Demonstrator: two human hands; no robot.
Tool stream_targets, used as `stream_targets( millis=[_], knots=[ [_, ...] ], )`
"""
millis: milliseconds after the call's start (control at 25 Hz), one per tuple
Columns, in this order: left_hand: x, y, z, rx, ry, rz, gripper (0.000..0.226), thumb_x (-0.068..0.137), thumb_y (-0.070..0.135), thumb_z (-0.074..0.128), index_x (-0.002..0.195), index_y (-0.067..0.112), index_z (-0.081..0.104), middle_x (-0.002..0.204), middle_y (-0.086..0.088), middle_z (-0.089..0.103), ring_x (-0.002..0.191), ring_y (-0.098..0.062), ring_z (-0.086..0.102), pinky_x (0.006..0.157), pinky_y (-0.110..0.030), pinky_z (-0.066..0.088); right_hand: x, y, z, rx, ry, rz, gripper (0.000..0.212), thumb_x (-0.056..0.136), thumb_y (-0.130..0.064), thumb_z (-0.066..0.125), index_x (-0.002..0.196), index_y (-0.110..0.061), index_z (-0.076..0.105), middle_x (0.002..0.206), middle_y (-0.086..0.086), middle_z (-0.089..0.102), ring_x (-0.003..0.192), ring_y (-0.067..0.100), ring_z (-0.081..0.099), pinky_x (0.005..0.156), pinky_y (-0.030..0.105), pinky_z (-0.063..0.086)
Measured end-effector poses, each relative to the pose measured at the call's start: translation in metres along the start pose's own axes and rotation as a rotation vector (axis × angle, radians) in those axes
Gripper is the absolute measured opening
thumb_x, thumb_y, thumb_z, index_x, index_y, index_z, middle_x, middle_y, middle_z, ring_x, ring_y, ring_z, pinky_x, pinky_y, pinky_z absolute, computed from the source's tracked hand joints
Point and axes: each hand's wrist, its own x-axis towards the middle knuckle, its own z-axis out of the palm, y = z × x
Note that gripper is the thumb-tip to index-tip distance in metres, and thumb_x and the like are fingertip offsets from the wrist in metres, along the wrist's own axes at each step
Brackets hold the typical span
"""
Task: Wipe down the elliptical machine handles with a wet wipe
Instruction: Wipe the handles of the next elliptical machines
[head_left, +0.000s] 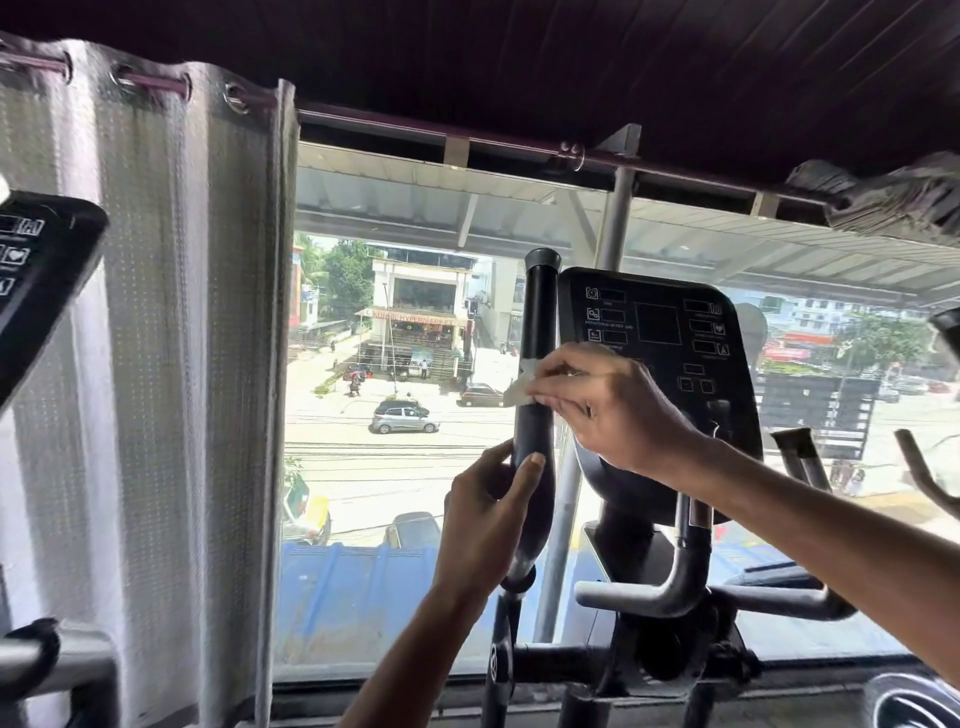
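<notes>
wipe (519, 387) is pinched by right hand (618, 405) against handle (537, 312) mid-shaft | lower handle is gripped by left hand (488, 525), fingers (527, 480) curled round it | wipe is judged limp, damp, light; best wrapped round the rigid bar

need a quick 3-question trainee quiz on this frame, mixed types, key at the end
1. True or false: the right hand holds the wet wipe against the handle.
2. Which hand grips the handle lower down? A) left hand B) right hand C) neither
3. Fill in: the black ___ with display icons sits just right of the handle.

Key: 1 true; 2 A; 3 console.
</notes>
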Motion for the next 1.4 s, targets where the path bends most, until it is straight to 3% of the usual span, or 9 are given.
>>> stream_targets(
  millis=[80,240,560,720,800,1000,1200,1320,1400],
  knots=[
    [0.001,0.0,-0.001,0.006,0.0,0.004,0.025,0.1,0.032,0.066,0.086,0.051,0.073,0.091,-0.001,0.079,0.085,-0.017,0.075,0.084,-0.045,0.059,0.01,0.008,-0.003,-0.017,-0.055,-0.065,0.018,0.089,-0.007,0.075,0.106,-0.011,0.079,0.102,0.003,0.068,0.094,0.014,0.065,0.088,0.024,0.054],
    [0.002,-0.003,0.0,0.007,0.01,0.014,0.011,0.101,0.031,0.065,0.095,0.035,0.073,0.088,-0.001,0.079,0.079,-0.008,0.072,0.082,-0.043,0.059,0.054,0.03,-0.002,-0.084,0.079,0.129,0.017,0.09,-0.006,0.072,0.104,-0.013,0.079,0.097,0.002,0.068,0.088,0.019,0.067,0.083,0.04,0.059],
    [0.002,-0.005,-0.001,0.024,-0.012,0.014,0.009,0.101,0.036,0.065,0.1,0.032,0.073,0.089,0.002,0.079,0.085,-0.016,0.075,0.083,-0.046,0.06,0.045,0.021,-0.01,-0.073,0.019,0.105,0.018,0.091,-0.006,0.071,0.105,-0.014,0.079,0.098,0.002,0.068,0.092,0.015,0.068,0.087,0.039,0.058],
    [0.001,-0.006,-0.003,0.029,-0.019,0.015,0.025,0.096,0.045,0.065,0.095,0.021,0.074,0.086,-0.008,0.076,0.079,-0.021,0.071,0.082,-0.052,0.057,0.021,-0.011,-0.018,0.036,-0.216,-0.077,0.013,0.09,-0.01,0.074,0.101,-0.012,0.079,0.099,-0.002,0.066,0.089,0.011,0.066,0.086,0.026,0.056],
    [0.001,-0.008,-0.004,0.015,-0.022,0.014,0.018,0.097,0.04,0.067,0.095,0.023,0.075,0.086,-0.002,0.078,0.082,-0.019,0.073,0.082,-0.048,0.058,0.013,-0.017,-0.024,0.031,-0.31,-0.13,0.013,0.091,-0.013,0.074,0.103,-0.012,0.079,0.1,-0.003,0.065,0.09,0.008,0.065,0.087,0.02,0.053],
    [0.001,-0.014,-0.007,0.054,-0.036,0.042,0.04,0.085,0.055,0.067,0.09,0.015,0.072,0.082,-0.012,0.073,0.075,-0.019,0.069,0.078,-0.053,0.056,0.05,0.012,-0.018,-0.102,-0.202,-0.006,0.014,0.092,-0.015,0.072,0.103,-0.012,0.079,0.096,0.002,0.068,0.086,0.018,0.068,0.084,0.036,0.059],
    [0.003,-0.017,-0.009,0.062,-0.032,0.036,0.043,0.079,0.059,0.07,0.095,0.02,0.074,0.087,-0.009,0.077,0.089,-0.032,0.073,0.084,-0.056,0.058,0.109,0.053,-0.015,-0.246,-0.129,0.168,0.012,0.092,-0.009,0.069,0.095,-0.006,0.08,0.095,0.008,0.068,0.086,0.025,0.069,0.081,0.04,0.059],
    [0.001,-0.021,-0.007,0.102,-0.036,0.059,0.014,0.082,0.046,0.077,0.091,0.037,0.071,0.088,0.001,0.078,0.085,-0.023,0.075,0.082,-0.051,0.062,0.113,0.045,-0.007,-0.314,-0.219,0.144,0.011,0.089,-0.003,0.067,0.088,-0.002,0.078,0.091,0.009,0.069,0.086,0.025,0.069,0.077,0.04,0.059],
    [-0.004,-0.022,-0.006,0.125,-0.041,0.086,0.022,0.083,0.037,0.082,0.095,0.044,0.066,0.089,0.009,0.077,0.085,-0.011,0.075,0.082,-0.038,0.064,0.102,0.031,-0.01,-0.3,-0.3,0.126,0.01,0.089,-0.007,0.068,0.091,-0.005,0.078,0.095,0.007,0.069,0.091,0.02,0.066,0.08,0.039,0.059]
  ],
)
